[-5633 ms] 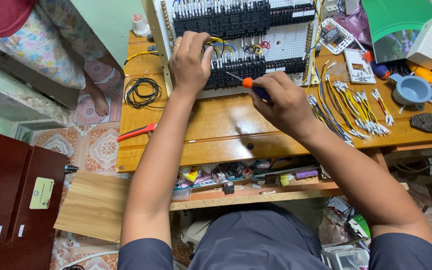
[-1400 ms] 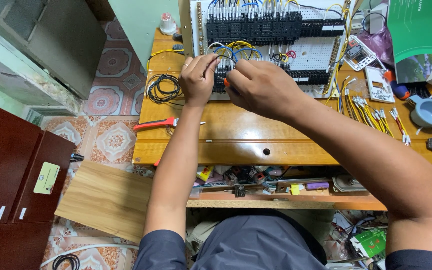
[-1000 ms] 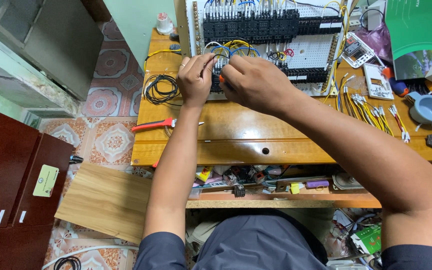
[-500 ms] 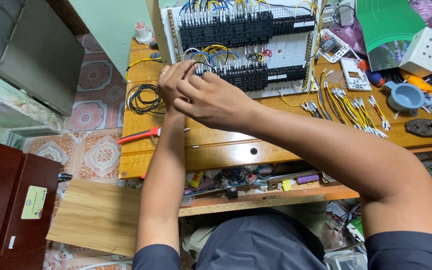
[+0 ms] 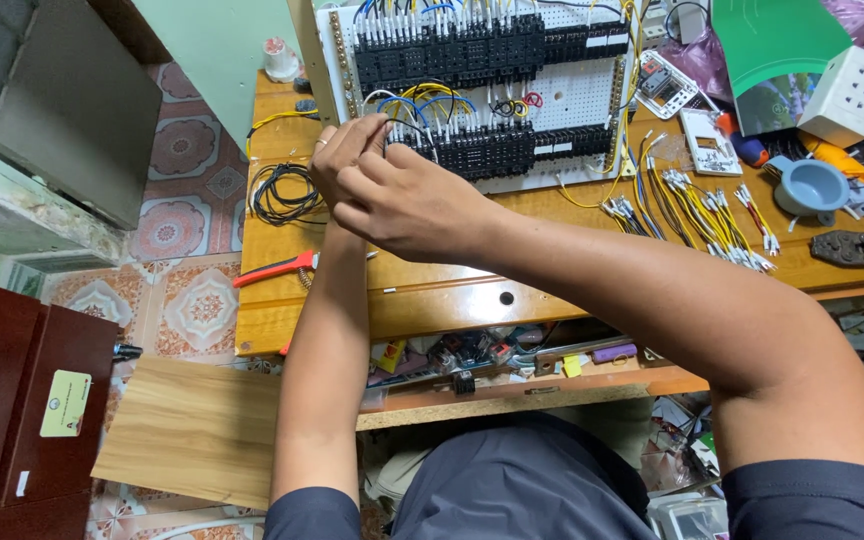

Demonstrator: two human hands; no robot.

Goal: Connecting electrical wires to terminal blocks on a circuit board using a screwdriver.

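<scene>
Left hand: my left hand (image 5: pixel 344 152) pinches a thin black wire (image 5: pixel 404 127) at the panel's left edge.
Right hand: my right hand (image 5: pixel 414 200) overlaps it, fingers curled; grip unclear.
Wire: arcs toward the black terminal blocks (image 5: pixel 482 150) on the white wiring panel (image 5: pixel 572 100).
Nearby: black wire coil (image 5: pixel 282 192) and red-handled pliers (image 5: pixel 274 268) on the wooden bench (image 5: pixel 452 290).

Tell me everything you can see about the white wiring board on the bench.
The wiring board is a white perforated panel lying on the wooden bench. Two rows of black terminal blocks cross it, with white, blue, yellow and black wires plugged in. A brass strip runs down its left edge. Both hands, left and right, work a black wire at its lower left corner.
</scene>
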